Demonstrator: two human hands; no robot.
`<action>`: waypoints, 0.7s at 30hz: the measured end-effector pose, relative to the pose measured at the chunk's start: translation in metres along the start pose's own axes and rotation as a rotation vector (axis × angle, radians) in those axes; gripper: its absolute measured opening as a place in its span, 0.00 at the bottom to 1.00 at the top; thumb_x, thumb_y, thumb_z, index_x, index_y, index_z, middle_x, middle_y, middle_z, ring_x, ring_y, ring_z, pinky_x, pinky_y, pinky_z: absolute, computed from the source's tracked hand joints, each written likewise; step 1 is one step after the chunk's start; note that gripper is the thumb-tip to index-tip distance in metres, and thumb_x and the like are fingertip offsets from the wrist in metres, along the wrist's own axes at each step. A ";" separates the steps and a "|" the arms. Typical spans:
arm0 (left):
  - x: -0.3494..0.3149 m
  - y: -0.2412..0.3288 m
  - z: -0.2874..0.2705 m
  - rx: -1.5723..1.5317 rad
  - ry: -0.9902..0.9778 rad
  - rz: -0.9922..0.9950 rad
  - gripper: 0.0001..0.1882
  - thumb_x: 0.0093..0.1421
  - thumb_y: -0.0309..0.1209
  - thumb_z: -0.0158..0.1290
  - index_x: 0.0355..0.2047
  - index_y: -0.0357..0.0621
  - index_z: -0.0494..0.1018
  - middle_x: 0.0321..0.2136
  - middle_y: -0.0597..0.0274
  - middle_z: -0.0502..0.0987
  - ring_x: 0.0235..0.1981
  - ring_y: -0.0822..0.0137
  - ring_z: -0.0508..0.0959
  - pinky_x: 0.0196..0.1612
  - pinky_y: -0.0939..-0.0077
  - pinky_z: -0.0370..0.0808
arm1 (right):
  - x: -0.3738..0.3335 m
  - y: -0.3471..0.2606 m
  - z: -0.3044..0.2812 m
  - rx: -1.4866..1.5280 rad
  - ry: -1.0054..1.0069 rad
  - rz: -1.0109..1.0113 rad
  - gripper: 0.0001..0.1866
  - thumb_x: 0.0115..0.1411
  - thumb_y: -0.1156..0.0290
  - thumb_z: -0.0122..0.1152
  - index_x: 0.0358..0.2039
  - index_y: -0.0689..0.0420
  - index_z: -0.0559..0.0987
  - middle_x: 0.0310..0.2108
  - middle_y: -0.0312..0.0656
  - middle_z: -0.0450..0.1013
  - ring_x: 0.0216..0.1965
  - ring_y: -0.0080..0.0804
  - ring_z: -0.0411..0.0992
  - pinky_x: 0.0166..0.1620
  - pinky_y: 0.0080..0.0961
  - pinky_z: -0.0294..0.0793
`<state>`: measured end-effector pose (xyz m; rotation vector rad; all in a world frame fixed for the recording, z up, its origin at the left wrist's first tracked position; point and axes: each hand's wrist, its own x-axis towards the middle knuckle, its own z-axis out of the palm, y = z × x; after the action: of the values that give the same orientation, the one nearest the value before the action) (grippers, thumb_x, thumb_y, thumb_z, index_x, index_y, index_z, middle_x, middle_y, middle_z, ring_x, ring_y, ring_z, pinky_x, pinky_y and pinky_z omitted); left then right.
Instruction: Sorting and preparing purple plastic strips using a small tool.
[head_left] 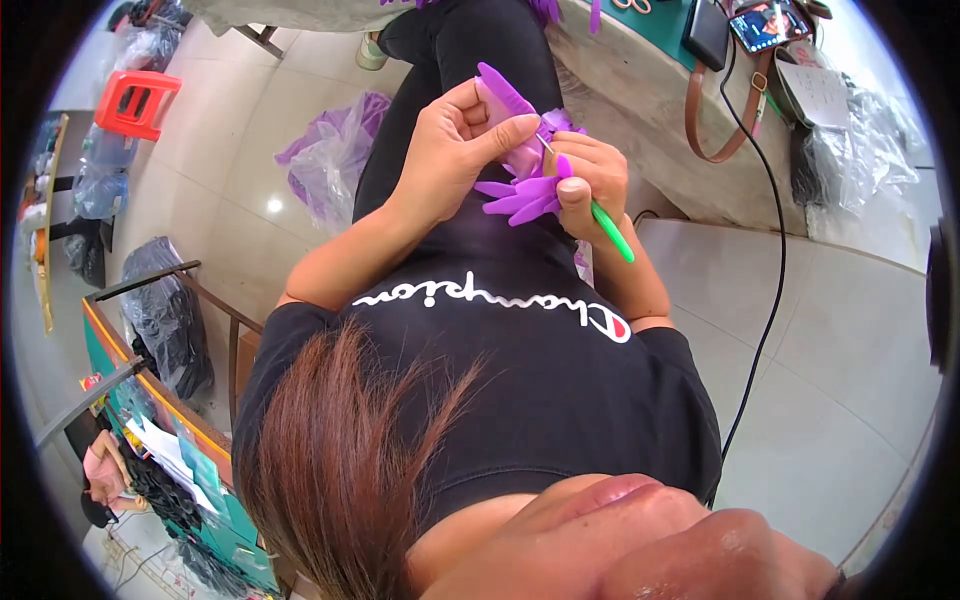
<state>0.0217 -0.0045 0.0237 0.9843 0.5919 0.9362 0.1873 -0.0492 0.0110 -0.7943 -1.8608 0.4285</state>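
Observation:
My left hand is closed in a pinch on a soft purple piece with long rounded lobes, its thumb pressed on the near side. Beside it, my right hand is wrapped round a slim green-handled tool. A thin metal tip shows by the purple piece, between the two hands; its exact kind cannot be made out. More purple lobes hang below the right fingers. Whether they belong to the same piece I cannot tell. Both hands are held above my lap.
At the upper right, a covered table bears a lit phone, a black case and scissors. A brown strap and a black cable hang down. Purple material lies in a clear bag on the floor; a red stool stands left. Another person sits lower left.

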 end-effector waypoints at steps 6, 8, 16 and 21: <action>0.000 -0.002 -0.005 0.129 -0.015 0.097 0.07 0.55 0.24 0.58 0.32 0.38 0.71 0.28 0.62 0.77 0.29 0.77 0.76 0.35 0.83 0.75 | 0.006 -0.016 0.003 -0.006 -0.038 0.288 0.22 0.61 0.59 0.52 0.16 0.61 0.71 0.12 0.43 0.60 0.14 0.35 0.60 0.20 0.30 0.58; 0.000 -0.004 -0.008 0.178 -0.024 0.146 0.07 0.55 0.24 0.58 0.32 0.38 0.71 0.28 0.63 0.77 0.30 0.77 0.77 0.36 0.83 0.75 | 0.008 -0.017 -0.001 0.021 -0.089 0.509 0.23 0.62 0.57 0.51 0.17 0.62 0.73 0.11 0.43 0.61 0.13 0.31 0.60 0.19 0.29 0.57; 0.006 -0.001 -0.002 0.005 -0.116 -0.106 0.15 0.53 0.22 0.59 0.41 0.38 0.70 0.35 0.62 0.77 0.35 0.75 0.77 0.42 0.80 0.74 | -0.001 0.017 -0.012 1.119 0.265 0.838 0.34 0.59 0.32 0.34 0.13 0.51 0.61 0.13 0.32 0.57 0.16 0.22 0.54 0.20 0.21 0.51; 0.001 -0.003 -0.007 -0.042 -0.161 -0.104 0.16 0.52 0.19 0.57 0.43 0.37 0.70 0.37 0.62 0.76 0.38 0.74 0.76 0.45 0.79 0.73 | 0.006 0.025 -0.005 1.100 0.311 1.063 0.34 0.56 0.31 0.39 0.13 0.49 0.57 0.14 0.31 0.53 0.16 0.22 0.51 0.21 0.20 0.50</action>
<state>0.0176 -0.0008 0.0178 0.9721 0.4815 0.7662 0.1988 -0.0274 0.0020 -0.8910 -0.5480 1.6776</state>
